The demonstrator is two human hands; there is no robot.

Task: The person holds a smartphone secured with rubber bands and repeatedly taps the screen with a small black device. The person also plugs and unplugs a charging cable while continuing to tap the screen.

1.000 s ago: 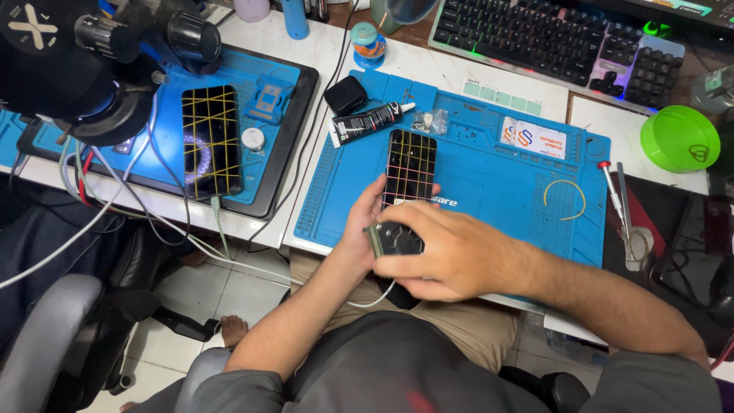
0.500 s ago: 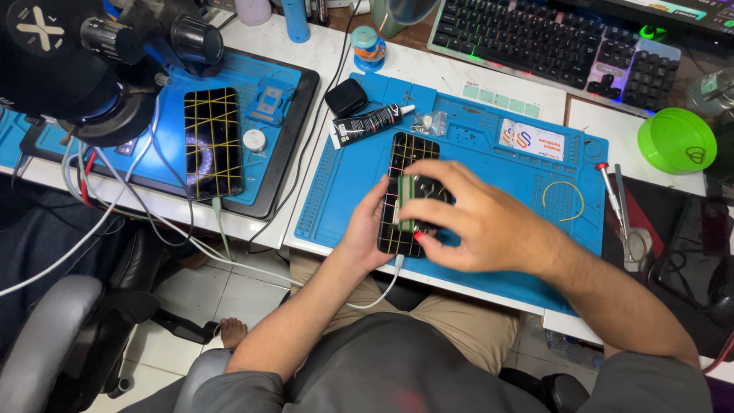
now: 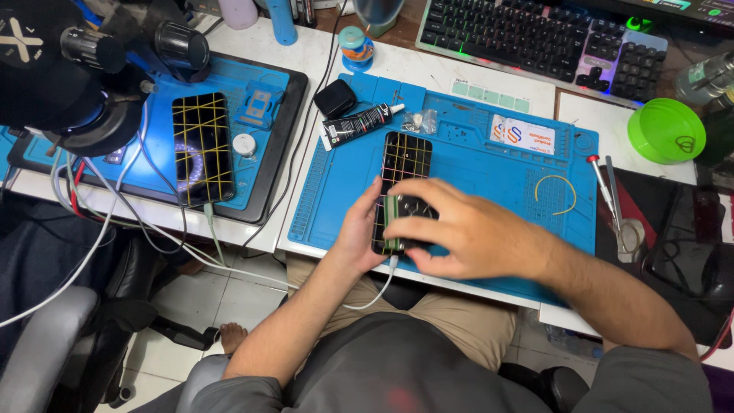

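Right hand (image 3: 466, 237) shifted slightly since half a second before: lower on the phone (image 3: 404, 180), fingertips now curled over a small dark object (image 3: 405, 214) on the lower part of the screen, where a second earlier that object sat at the phone's bottom end. Left hand (image 3: 359, 233) kept to the same spot, cupped against the phone's left edge, thumb up along the side. Phone itself unmoved, lengthwise on the blue work mat (image 3: 497, 176), crossed by thin yellow bands, white cable (image 3: 375, 294) trailing from its lower end toward 7 o'clock.

Mat spread on a white desk (image 3: 321, 53). At 11 o'clock of the phone, a black glue tube (image 3: 355, 126) and a small black pouch (image 3: 335, 98); just at 12 o'clock, a tiny clear bag (image 3: 419, 121). At 3 o'clock, a loop of yellow wire (image 3: 556, 193) on the mat; farther out, a screwdriver (image 3: 600, 183) and tweezers (image 3: 618, 199) at the mat's edge. Green lid (image 3: 667, 130) at 2 o'clock, backlit keyboard (image 3: 535, 38) at 1 o'clock. At 9 o'clock, well apart, a second phone (image 3: 202, 149) with the same yellow bands on another blue mat (image 3: 267, 84), under a microscope head (image 3: 92, 69). Tiled floor (image 3: 214, 298) and a chair arm (image 3: 46, 344) below.

Phone between both hands: left hand touching its left side at 9 o'clock, partly open, gripping lightly; right hand over it from 4 o'clock, fingers bent and closed around the dark object, pressed to the glass.
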